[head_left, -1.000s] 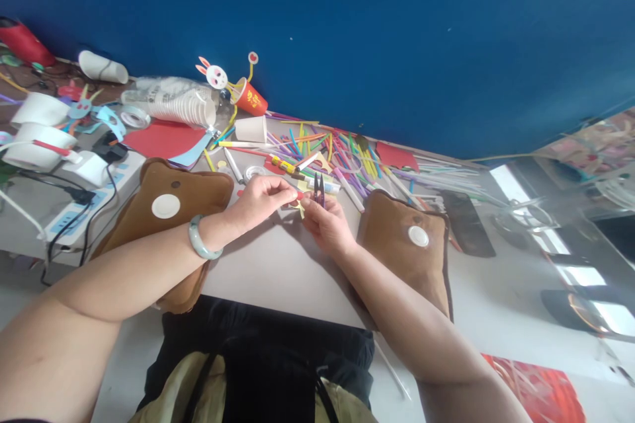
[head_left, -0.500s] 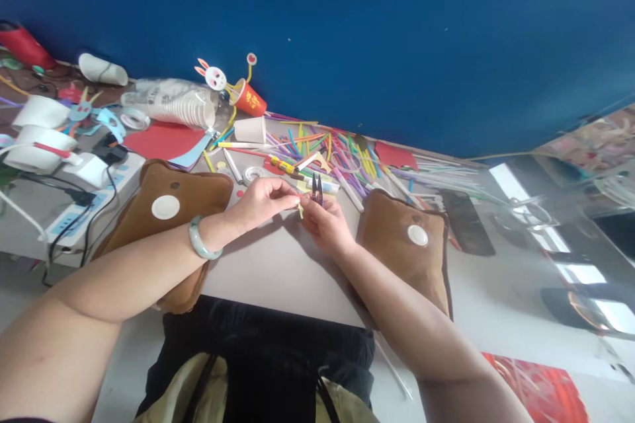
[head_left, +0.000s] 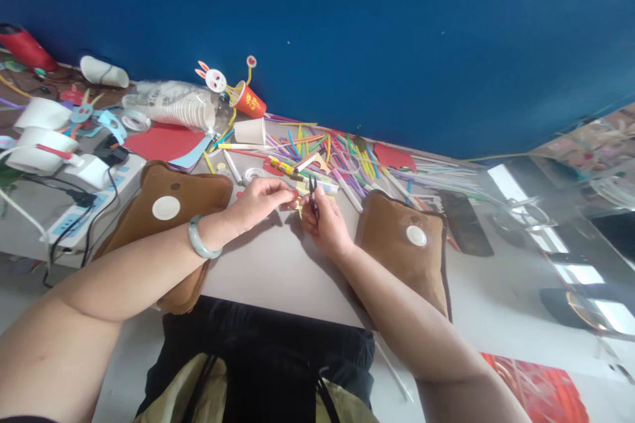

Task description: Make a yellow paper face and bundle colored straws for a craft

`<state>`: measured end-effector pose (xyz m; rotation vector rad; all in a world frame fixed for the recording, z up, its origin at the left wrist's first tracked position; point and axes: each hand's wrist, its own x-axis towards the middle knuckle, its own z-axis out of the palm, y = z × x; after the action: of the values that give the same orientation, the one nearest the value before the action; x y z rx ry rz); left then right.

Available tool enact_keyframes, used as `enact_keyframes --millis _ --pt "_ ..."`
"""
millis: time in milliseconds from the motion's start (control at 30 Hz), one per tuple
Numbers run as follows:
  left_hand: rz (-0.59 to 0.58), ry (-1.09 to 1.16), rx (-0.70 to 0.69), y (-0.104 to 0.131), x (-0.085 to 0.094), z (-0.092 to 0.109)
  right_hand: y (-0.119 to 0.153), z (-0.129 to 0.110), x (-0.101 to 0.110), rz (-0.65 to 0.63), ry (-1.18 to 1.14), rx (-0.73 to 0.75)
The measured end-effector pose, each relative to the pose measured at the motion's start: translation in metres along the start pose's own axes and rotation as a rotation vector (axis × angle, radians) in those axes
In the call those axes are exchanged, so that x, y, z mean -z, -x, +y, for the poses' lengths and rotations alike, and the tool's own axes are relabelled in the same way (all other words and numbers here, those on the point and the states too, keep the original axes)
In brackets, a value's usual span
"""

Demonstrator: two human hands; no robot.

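Observation:
My left hand [head_left: 260, 201], with a pale green bangle [head_left: 202, 238] on its wrist, is closed in a pinch above the table. At its fingertips shows a small red piece [head_left: 295, 195], too small to make out fully. My right hand [head_left: 327, 221] is wrapped round small dark scissors [head_left: 313, 193] whose blades point up and away from me. Both hands are close together, with a little pale yellow scrap [head_left: 299, 207] showing between them. Just beyond lie a glue stick [head_left: 325, 188] and a yellow marker-like tube [head_left: 282, 166].
Brown cushion-like warmers [head_left: 186, 192] [head_left: 404, 258] flank my hands. Behind them spread many coloured straws [head_left: 342, 158], a white paper cup [head_left: 251, 131] and a red cup [head_left: 249, 100] with a rabbit figure. A power strip [head_left: 94, 201] with cables lies left, a dark phone-like slab [head_left: 466, 223] right.
The scissors have turned in my right hand and shifted slightly left, and the right thumb now lies along them. My left fingertips have drawn slightly left, exposing the red piece.

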<state>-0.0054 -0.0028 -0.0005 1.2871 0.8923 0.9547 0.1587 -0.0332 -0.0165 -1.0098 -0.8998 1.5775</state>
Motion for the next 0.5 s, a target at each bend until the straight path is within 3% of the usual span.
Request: enact_keyframes --millis 233,500 --pt "0.006 0.0 -0.073 0.0008 0.0013 0.0017 0.0037 0.0044 -0.0018 -0.047 0.18 0.017" --pt "0.025 -0.028 -0.081 0.001 0.0014 0.0001 0.0044 0.0026 -0.0029 -0.051 0.185 0.016"
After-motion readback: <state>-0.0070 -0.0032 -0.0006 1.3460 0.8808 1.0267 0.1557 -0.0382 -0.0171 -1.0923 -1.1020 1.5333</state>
